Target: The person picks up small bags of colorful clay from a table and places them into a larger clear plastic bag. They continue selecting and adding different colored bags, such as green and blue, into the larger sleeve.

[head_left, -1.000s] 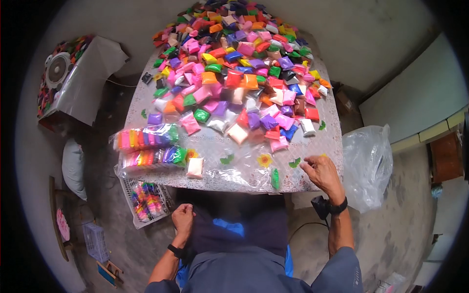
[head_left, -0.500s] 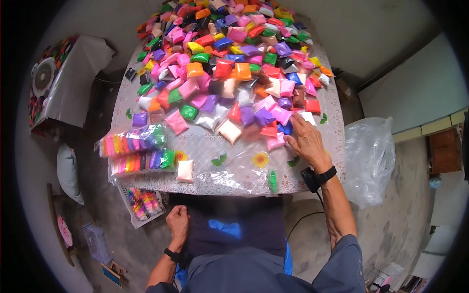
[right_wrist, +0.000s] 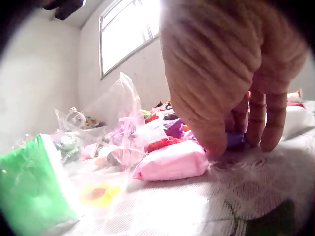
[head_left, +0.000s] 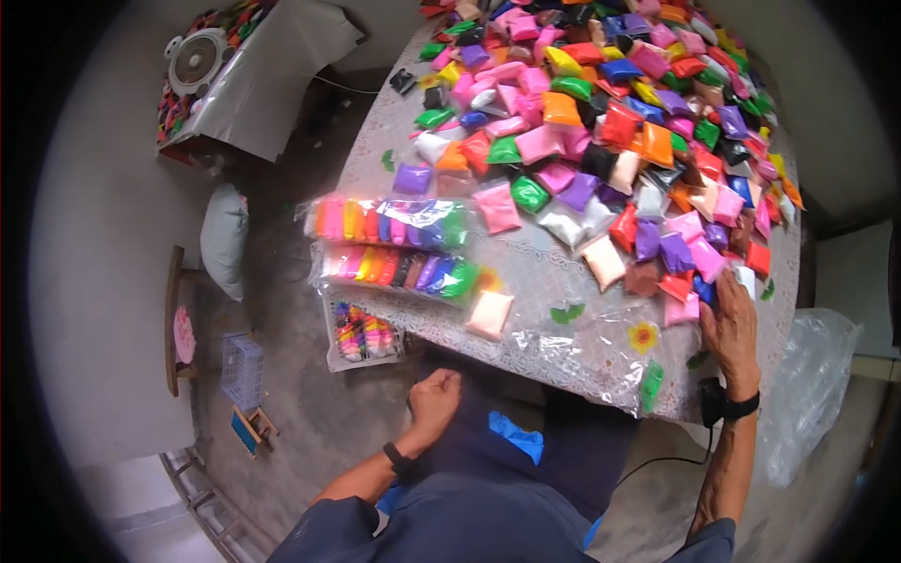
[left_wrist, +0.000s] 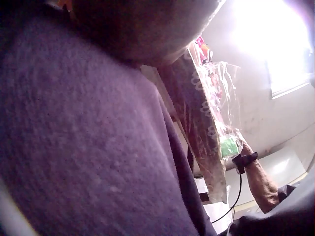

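Observation:
My right hand (head_left: 732,328) reaches to the near right edge of a pile of colourful small packets (head_left: 582,141). In the right wrist view its fingers point down around a blue packet (right_wrist: 235,139), and the thumb is right at a pink packet (right_wrist: 172,161). My left hand (head_left: 435,402) stays near my lap, fingers loosely curled, holding nothing. A clear plastic bag (head_left: 582,349) lies flat at the table's near edge with a green packet (head_left: 651,385) at its right end. A single cream packet (head_left: 489,314) lies to its left.
Two filled clear bags of assorted packets (head_left: 389,225) sit at the table's left edge. Below them on the floor stands a white basket (head_left: 340,353) of more filled bags. A large clear plastic sack (head_left: 812,385) hangs or stands right of the table. A fan (head_left: 197,61) is at far left.
My right hand has moved from above the table's near right part forward to the edge of the pile. The head view has turned left. The left hand remains by the lap.

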`<state>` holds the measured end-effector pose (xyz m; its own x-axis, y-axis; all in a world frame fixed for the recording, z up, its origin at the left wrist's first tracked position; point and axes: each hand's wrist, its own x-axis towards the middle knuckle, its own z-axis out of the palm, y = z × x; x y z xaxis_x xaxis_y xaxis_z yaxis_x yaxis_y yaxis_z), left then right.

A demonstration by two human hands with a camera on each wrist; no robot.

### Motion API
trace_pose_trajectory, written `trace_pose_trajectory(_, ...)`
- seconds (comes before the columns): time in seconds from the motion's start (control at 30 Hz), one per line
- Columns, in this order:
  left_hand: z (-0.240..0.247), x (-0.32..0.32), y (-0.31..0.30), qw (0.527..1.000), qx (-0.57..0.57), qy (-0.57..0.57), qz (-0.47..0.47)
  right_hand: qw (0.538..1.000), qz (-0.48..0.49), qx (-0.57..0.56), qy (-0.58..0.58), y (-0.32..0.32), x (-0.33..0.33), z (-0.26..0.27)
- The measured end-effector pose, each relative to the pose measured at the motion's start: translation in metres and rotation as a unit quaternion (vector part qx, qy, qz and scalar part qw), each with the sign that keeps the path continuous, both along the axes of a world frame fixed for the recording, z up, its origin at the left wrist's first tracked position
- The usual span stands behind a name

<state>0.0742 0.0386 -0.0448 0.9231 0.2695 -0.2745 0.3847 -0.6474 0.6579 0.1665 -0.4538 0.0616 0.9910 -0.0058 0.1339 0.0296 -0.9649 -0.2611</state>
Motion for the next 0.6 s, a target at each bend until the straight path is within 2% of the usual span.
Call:
trace_pose_trajectory(0.13,0.003,0.001,0.003,1.0,0.009,-0.014,-0.022,0.999,-0.011,0.032,-0.014,-0.006,0.002,-0.009)
trace_pose_trajectory(0.17,0.007,-0.001,0.004,0.999,-0.039,0.0,-0.013,0.999,-0.013,0.045,-0.019,-0.007,0.002,-0.01)
trace_pose_trajectory(0.2,0.016,0.0,0.006,0.999,-0.036,0.0,-0.008,0.999,-0.009,0.048,-0.018,-0.006,0.003,-0.011)
trace_pose_trajectory(0.27,0.028,0.001,0.01,0.982,-0.172,0.068,0.037,0.998,-0.021,0.052,-0.005,-0.005,0.003,-0.011)
trace_pose_trajectory(0.33,0.034,0.007,0.015,0.98,-0.19,0.049,0.032,0.999,-0.007,0.043,-0.018,-0.005,0.004,-0.01)
trace_pose_trajectory(0.4,0.04,0.013,0.017,0.977,-0.21,0.034,0.027,0.996,-0.032,0.083,0.021,-0.002,0.006,-0.006)
trace_pose_trajectory(0.53,0.038,0.023,0.013,0.963,-0.264,0.011,0.043,0.999,0.005,0.045,-0.02,0.004,0.009,-0.004)
trace_pose_trajectory(0.6,0.029,0.022,0.011,0.957,-0.281,0.059,0.042,0.999,0.01,0.05,0.002,0.013,0.012,0.01)
